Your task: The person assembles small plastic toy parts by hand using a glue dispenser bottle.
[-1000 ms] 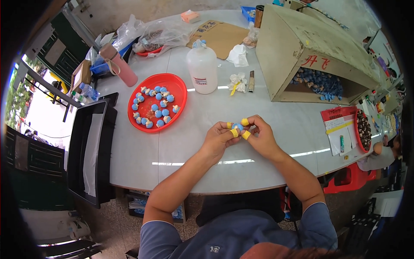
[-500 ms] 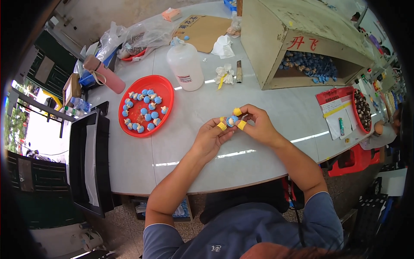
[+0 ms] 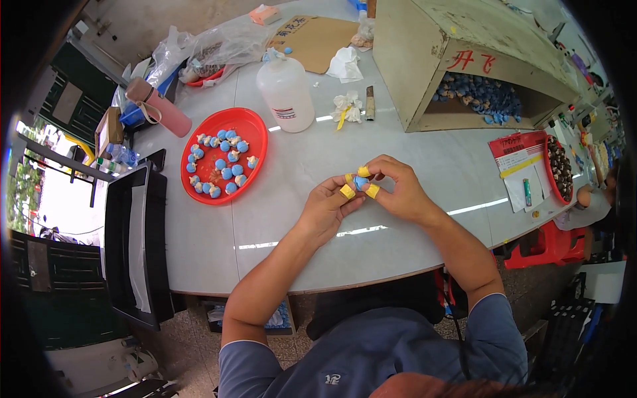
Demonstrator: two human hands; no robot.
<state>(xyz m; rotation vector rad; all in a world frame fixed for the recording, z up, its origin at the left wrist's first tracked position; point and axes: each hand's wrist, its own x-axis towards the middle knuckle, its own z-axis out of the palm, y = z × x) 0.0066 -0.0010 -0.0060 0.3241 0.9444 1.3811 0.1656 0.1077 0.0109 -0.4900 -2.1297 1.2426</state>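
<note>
Above the grey tabletop, both my hands meet and pinch one small blue and cream figure piece between their fingertips. My left hand grips it from the left side, thumb and forefinger closed. From the right, my right hand closes thumb and forefinger on the same piece. Yellow tape wraps several fingertips of both hands. The fingers cover part of the piece, so its full shape is hidden. Left of the hands, a round red tray carries many similar blue and cream pieces.
A white plastic bottle stands behind the red tray, a pink flask further left. A metal box full of blue pieces sits at back right. At right lie papers and a red bowl. A black bin adjoins the table's left.
The piece has been turned between my fingertips, now showing mostly blue. My hands stay in nearly the same place. The view has shifted slightly.
</note>
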